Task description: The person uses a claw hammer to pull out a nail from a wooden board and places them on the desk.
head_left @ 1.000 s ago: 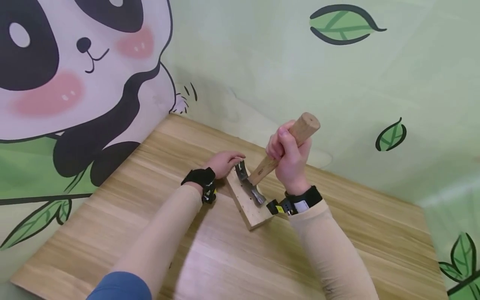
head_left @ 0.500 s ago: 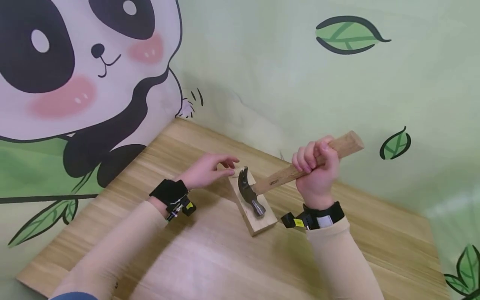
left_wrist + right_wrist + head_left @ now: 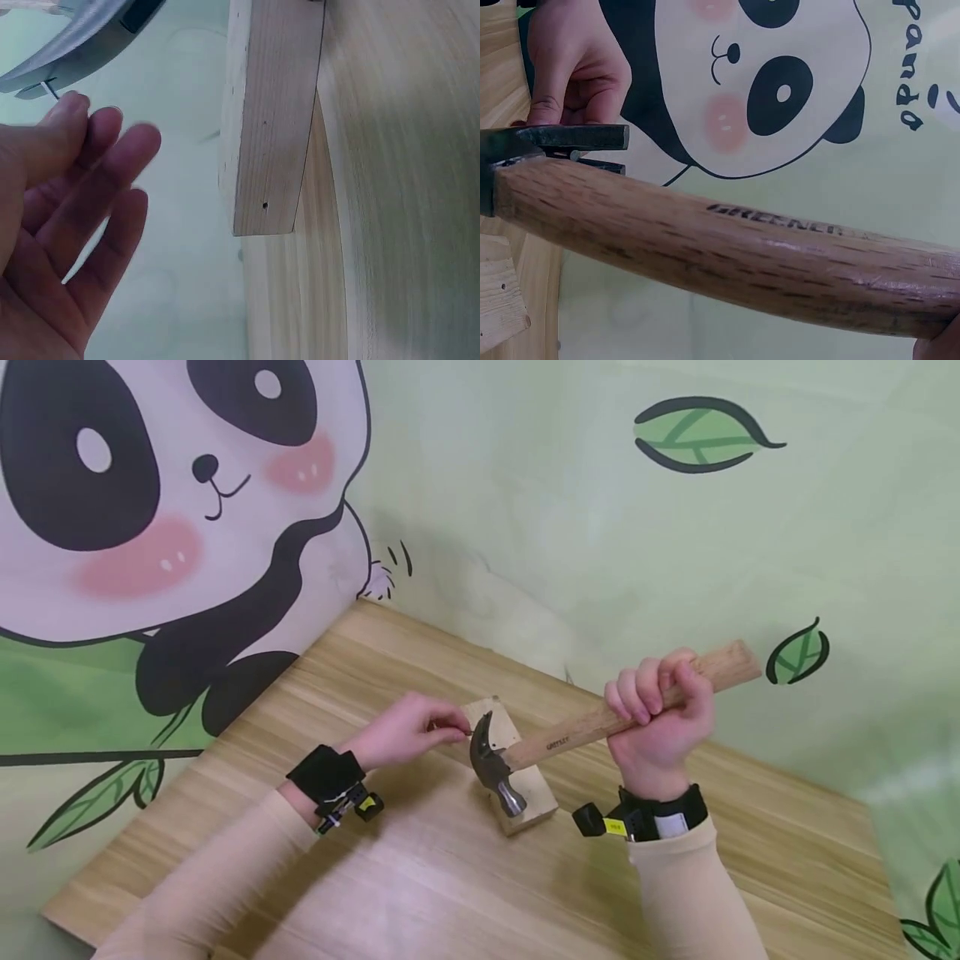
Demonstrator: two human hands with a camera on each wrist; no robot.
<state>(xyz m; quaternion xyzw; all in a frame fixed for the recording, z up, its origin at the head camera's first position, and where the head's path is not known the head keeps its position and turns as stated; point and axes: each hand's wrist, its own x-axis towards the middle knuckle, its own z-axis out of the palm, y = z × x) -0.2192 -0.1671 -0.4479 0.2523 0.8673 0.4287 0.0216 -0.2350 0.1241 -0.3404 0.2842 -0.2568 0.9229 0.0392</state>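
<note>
A claw hammer with a wooden handle (image 3: 577, 731) stands with its steel head (image 3: 491, 766) on a small pale wood block (image 3: 537, 787) on the table. My right hand (image 3: 662, 720) grips the handle near its end, which slopes low to the right. My left hand (image 3: 420, 735) reaches to the claw (image 3: 82, 45) with loosely straight fingers. A thin nail (image 3: 49, 89) sticks out of the claw beside my thumb tip. In the right wrist view the left hand (image 3: 574, 67) hovers just over the claw (image 3: 562, 136), behind the handle (image 3: 705, 240).
The block (image 3: 270, 112) lies on a light wooden table (image 3: 450, 877) set in a corner. Green cloth with a panda picture (image 3: 150, 510) and leaves hangs close behind and to the left. The table's left edge (image 3: 60, 910) is near.
The hammer handle has tipped down from nearly upright to low on the right. My left hand has left the block's far end and come to the claw.
</note>
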